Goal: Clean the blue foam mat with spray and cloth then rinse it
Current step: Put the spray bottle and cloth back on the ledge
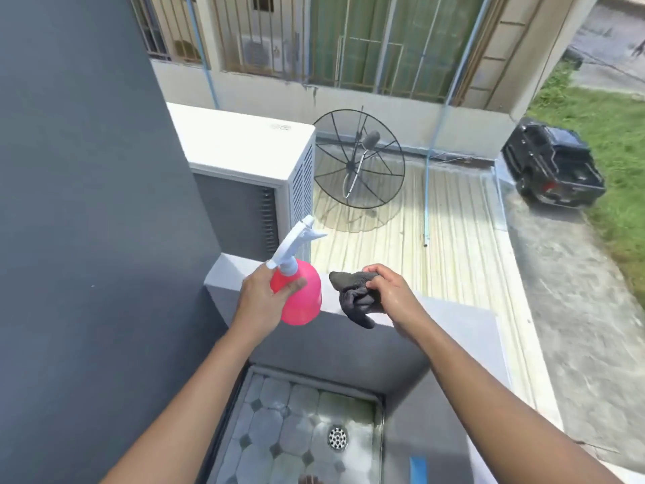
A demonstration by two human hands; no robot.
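Over the ledge [436,310], my left hand [263,295] grips the pink spray bottle [302,298]; just beside it, my right hand [391,291] clutches the dark cloth [356,298].

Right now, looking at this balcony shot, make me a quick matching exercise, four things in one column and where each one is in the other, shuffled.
Things:
1. spray bottle
2. cloth
3. floor drain
4. satellite dish

Places:
A. on the roof beyond the ledge
B. in the right hand
C. in the tiled floor below
D. in the left hand

Pairs: 1-D, 2-B, 3-C, 4-A
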